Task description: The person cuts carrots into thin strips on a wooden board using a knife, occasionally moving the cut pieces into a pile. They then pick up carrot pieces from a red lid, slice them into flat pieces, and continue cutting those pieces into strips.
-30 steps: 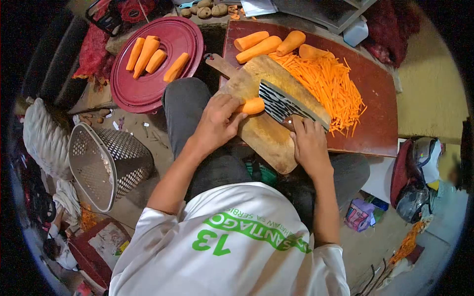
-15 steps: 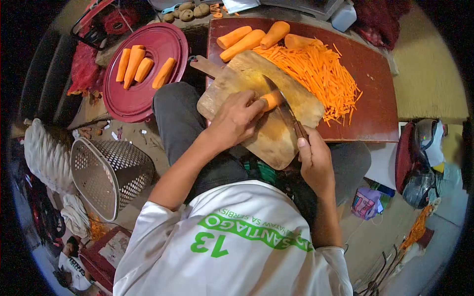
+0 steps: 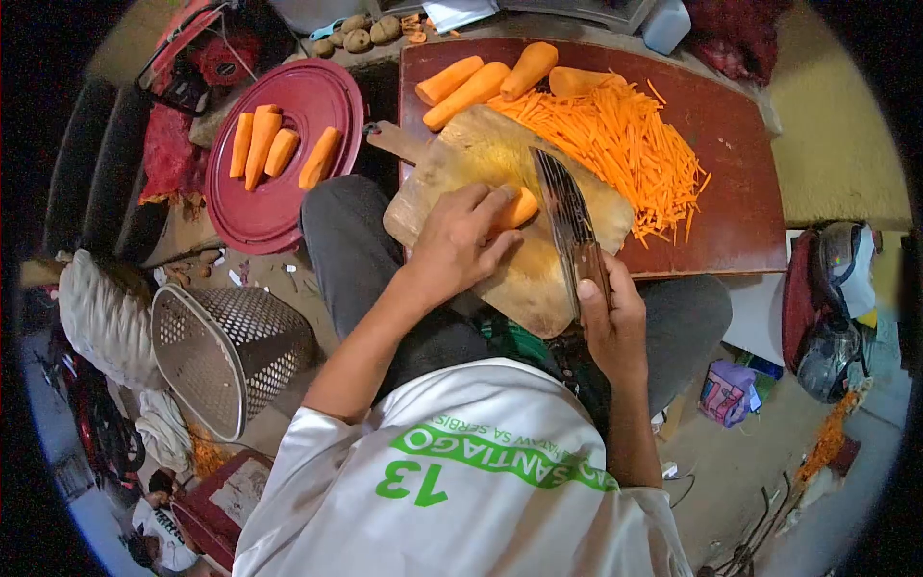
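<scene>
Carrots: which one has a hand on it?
The carrot piece on the cutting board, under the left hand. The other carrots on the round red lid and the red table have no hand on them.

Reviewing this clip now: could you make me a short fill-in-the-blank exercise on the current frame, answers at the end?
1. The right hand grips a ____.
2. The left hand has its fingers on a piece of ____ on the cutting board.
3. In the picture, the round lid lies to the ____ of the cutting board.
4. The green number on the white shirt reads ____.

Missing words: knife; carrot; left; 13.
</scene>
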The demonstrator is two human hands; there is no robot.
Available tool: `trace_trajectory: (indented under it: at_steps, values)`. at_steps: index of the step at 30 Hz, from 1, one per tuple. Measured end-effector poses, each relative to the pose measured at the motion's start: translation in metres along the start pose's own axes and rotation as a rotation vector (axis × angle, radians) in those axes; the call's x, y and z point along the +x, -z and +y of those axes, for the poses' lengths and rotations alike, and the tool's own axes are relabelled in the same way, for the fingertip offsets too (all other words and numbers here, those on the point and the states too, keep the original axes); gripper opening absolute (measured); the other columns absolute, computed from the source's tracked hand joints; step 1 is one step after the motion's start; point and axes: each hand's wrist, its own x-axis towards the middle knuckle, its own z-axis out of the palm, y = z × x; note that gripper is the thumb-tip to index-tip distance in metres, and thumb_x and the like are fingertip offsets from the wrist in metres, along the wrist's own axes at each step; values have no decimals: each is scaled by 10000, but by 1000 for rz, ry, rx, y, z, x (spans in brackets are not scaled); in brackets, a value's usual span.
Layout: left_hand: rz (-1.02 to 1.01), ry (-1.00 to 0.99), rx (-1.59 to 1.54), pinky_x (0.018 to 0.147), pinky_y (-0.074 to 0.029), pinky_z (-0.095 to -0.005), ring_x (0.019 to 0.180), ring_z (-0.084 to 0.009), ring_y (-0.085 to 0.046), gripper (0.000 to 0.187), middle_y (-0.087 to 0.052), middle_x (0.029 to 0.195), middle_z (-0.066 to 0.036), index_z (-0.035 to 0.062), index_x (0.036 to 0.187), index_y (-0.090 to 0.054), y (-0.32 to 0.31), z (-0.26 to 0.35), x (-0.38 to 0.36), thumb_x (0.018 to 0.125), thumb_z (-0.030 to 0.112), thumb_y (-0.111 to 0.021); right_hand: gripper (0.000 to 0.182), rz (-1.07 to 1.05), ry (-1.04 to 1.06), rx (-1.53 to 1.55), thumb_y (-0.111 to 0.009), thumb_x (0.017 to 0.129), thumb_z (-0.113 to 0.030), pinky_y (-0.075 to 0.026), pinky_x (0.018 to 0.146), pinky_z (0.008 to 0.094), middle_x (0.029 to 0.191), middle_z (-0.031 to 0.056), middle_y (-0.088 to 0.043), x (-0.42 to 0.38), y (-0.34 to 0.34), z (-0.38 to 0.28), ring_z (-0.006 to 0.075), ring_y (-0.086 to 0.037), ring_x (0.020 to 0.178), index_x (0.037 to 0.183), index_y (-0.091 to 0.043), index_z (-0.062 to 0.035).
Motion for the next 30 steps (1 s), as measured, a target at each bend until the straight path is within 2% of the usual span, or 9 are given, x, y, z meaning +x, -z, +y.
trace_trajectory:
  at_steps: [2,4,8,10,16,19,25,28,30]
  values:
    - [-54,-4,43,921,-543,-486,1085,-433,-660,557,-650,1187,-232,38,1385,-644,-2,6,8,901,245,-827,445,13,14,16,-582,1092,-258,-531,1041,412,1282,219,-713,3,2,-3,307,-698,1176,1427,-591,36]
    - [-119,-16,80,956,-538,-490,1125,-437,-651,571,-645,1227,-242,43,1390,-642,-5,6,17,891,242,-834,441,8,-21,48,-587,1085,-241,-529,1046,411,1283,217,-713,3,1,-5,305,-697,1178,1432,-590,31]
    - [25,-49,14,868,-522,-515,1009,-420,-639,524,-634,1053,-198,19,1306,-653,-6,6,22,823,118,-830,441,2,-83,96,-594,1073,-203,-522,1060,409,1301,218,-707,3,4,-9,308,-691,1202,1452,-582,22]
    - [165,-69,-9,858,-521,-510,974,-418,-638,512,-623,1028,-194,20,1289,-656,-1,9,16,812,78,-830,449,-14,-54,61,-591,1068,-190,-517,1072,419,1322,232,-700,3,4,-9,335,-685,1234,1464,-573,21]
    - [188,-15,-71,846,-533,-460,959,-417,-640,428,-634,1060,-200,7,1215,-699,14,0,3,813,39,-843,476,-111,47,-94,-568,1066,-203,-490,1123,463,1402,292,-651,8,2,-8,434,-634,1330,1485,-555,24]
    - [234,13,-100,860,-541,-449,994,-405,-651,407,-648,1082,-205,1,1215,-715,7,0,-3,834,51,-849,488,-128,55,-139,-557,1076,-217,-475,1143,466,1430,297,-632,9,2,-16,443,-622,1348,1502,-539,21]
    - [338,-50,-90,795,-568,-420,917,-357,-688,416,-669,1086,-195,7,1228,-734,-8,-6,-12,830,40,-854,557,-163,41,-85,-568,1101,-277,-456,1165,476,1469,319,-600,6,7,-45,461,-585,1394,1566,-465,12]
    - [371,-193,-36,754,-569,-408,867,-334,-689,403,-674,1062,-183,18,1197,-746,-10,-11,-10,812,32,-863,577,-173,167,-145,-585,1102,-274,-460,1158,485,1469,323,-591,6,5,-42,470,-582,1386,1581,-442,15]
    - [372,-184,-42,764,-562,-420,870,-340,-683,384,-671,1039,-177,3,1153,-743,-9,-10,-8,792,22,-871,582,-208,174,-205,-591,1098,-251,-466,1147,492,1451,319,-597,9,7,-52,481,-592,1356,1588,-426,17]
